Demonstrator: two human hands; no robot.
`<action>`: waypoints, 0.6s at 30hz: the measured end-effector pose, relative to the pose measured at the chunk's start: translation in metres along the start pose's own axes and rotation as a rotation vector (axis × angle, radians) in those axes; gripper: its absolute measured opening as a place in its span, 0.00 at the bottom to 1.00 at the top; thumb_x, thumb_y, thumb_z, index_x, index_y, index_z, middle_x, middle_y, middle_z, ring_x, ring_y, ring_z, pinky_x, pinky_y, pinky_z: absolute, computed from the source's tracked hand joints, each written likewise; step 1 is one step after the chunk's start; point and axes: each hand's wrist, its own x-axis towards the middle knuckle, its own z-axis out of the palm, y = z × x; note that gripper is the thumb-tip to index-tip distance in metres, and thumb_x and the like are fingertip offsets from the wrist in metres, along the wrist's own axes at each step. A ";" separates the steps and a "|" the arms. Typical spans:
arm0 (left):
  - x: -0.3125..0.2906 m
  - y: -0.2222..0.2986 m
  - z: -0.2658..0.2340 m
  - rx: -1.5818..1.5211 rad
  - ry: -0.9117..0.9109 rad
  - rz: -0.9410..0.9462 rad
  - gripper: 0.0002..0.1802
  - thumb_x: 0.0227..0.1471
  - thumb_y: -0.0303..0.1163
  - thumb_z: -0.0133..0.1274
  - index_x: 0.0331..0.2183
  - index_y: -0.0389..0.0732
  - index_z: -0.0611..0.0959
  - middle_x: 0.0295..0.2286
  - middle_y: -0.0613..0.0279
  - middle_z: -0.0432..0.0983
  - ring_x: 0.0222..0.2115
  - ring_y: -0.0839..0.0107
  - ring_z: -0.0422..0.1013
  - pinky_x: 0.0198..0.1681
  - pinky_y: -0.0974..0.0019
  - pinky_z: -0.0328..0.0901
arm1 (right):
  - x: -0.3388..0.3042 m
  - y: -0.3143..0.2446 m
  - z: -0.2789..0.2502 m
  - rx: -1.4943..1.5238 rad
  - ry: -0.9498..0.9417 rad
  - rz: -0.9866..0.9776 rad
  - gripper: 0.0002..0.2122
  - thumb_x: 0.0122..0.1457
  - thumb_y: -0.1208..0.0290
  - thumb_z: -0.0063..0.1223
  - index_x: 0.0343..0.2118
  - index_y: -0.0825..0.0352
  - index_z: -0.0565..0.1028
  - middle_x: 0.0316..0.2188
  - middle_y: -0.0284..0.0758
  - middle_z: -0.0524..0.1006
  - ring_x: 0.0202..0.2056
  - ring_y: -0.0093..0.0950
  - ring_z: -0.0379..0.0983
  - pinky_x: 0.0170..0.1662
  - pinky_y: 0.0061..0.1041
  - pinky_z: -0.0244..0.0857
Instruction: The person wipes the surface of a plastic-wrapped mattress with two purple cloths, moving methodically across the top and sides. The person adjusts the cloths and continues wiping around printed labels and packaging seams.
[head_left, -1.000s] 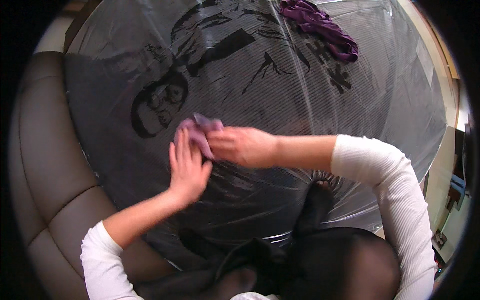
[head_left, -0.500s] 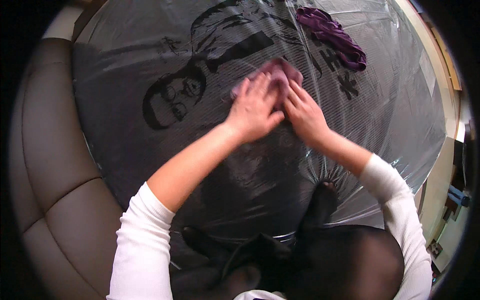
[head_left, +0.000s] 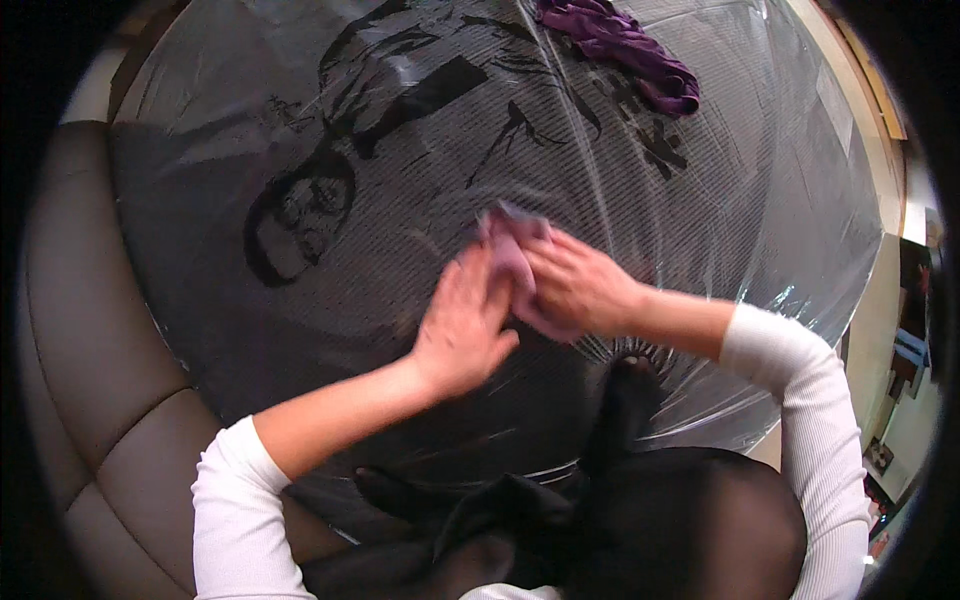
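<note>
Head view looks down on a clear plastic umbrella [head_left: 700, 200] spread open over the person's lap, its canopy printed with black drawings [head_left: 300, 215]. Both hands meet near the middle of the canopy on a small purple cloth [head_left: 508, 250]. The left hand [head_left: 462, 325] lies flat with fingers spread, its fingertips on the near edge of the cloth. The right hand [head_left: 575, 285] presses down on the cloth from the right side, fingers curled over it, so the cloth is pinned between palm and plastic; only its upper corner and lower edge show past the fingers. Both arms wear white sleeves pushed up the forearm. A darker purple cloth [head_left: 625, 45] lies bunched on the far part of the canopy, well apart from the hands. A brown padded seat [head_left: 80, 340] sits to the left, under the umbrella's edge.
</note>
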 end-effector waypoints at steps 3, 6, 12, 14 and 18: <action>0.055 -0.044 -0.007 0.159 0.220 -0.089 0.43 0.52 0.48 0.55 0.62 0.35 0.62 0.63 0.34 0.49 0.66 0.42 0.44 0.66 0.42 0.43 | 0.057 0.045 -0.014 -0.215 0.066 0.034 0.21 0.51 0.60 0.54 0.46 0.67 0.78 0.57 0.41 0.70 0.62 0.35 0.60 0.68 0.39 0.46; 0.106 -0.088 -0.025 0.251 0.373 -0.137 0.39 0.55 0.45 0.52 0.64 0.43 0.61 0.62 0.37 0.52 0.64 0.42 0.48 0.64 0.41 0.46 | 0.093 0.097 -0.017 -0.335 0.134 0.087 0.21 0.54 0.61 0.51 0.48 0.66 0.76 0.58 0.39 0.69 0.63 0.34 0.59 0.66 0.38 0.49; 0.109 -0.085 -0.049 0.208 0.326 -0.194 0.38 0.56 0.41 0.53 0.64 0.44 0.60 0.63 0.45 0.53 0.64 0.46 0.50 0.64 0.43 0.46 | 0.071 0.128 -0.028 -0.381 0.296 0.312 0.22 0.54 0.66 0.49 0.52 0.71 0.72 0.58 0.43 0.68 0.62 0.37 0.60 0.65 0.37 0.52; 0.093 -0.080 -0.032 0.164 0.293 -0.218 0.38 0.56 0.39 0.53 0.64 0.39 0.60 0.65 0.43 0.48 0.65 0.46 0.46 0.65 0.43 0.45 | 0.044 0.115 -0.025 -0.411 0.262 0.398 0.23 0.53 0.69 0.49 0.52 0.74 0.71 0.58 0.45 0.68 0.62 0.39 0.60 0.65 0.37 0.52; 0.047 -0.077 -0.027 0.271 0.243 -0.219 0.39 0.57 0.39 0.52 0.65 0.40 0.56 0.67 0.43 0.38 0.68 0.47 0.37 0.66 0.41 0.37 | 0.014 0.065 -0.029 -0.338 0.201 0.405 0.25 0.48 0.74 0.50 0.50 0.80 0.71 0.57 0.50 0.68 0.62 0.43 0.61 0.64 0.37 0.55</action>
